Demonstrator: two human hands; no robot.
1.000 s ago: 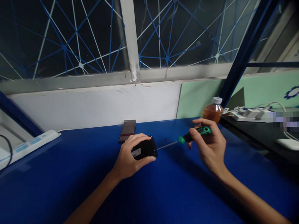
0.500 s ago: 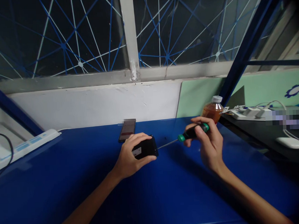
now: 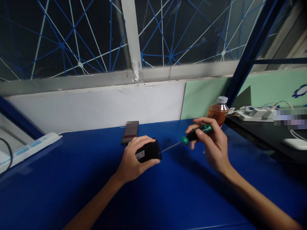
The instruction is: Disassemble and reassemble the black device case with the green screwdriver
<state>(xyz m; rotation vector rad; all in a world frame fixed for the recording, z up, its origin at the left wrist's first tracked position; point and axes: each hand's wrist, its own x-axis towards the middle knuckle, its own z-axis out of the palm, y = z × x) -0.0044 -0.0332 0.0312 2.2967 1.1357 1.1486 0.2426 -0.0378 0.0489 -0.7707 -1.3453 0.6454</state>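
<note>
Now, the fingers (image 3: 144, 140) of a worker's left hand (image 3: 130, 162) curl over the far side of a flat black box (image 3: 150, 150), thumb along the near edge, pinching it between them, while the right hand (image 3: 216, 145) holds a green-and-black screwdriver (image 3: 195, 133) by its handle, thumb on one side, forefinger stretched across the top, the lower fingers loosened apart. The slim shaft (image 3: 171, 147) slants down to the box's right end; whether the tip sits in a screw is too small to tell from where we stand.

What has just changed is the right-hand grip: it has slackened, and the handle has turned, so a dark hole near its green butt, hidden half a second ago, now shows. That suggests a regrip between twists, with work at that end under way. Against the earlier frame, the left hand and box keep their place near the tabletop's middle.

A small dark speck (image 3: 169, 140), too tiny to identify, lies on the blue tabletop (image 3: 156, 202) just beyond the shaft. A phone (image 3: 131, 132) lies behind the left hand; a bottle of amber drink (image 3: 217, 112) stands past the right.
</note>
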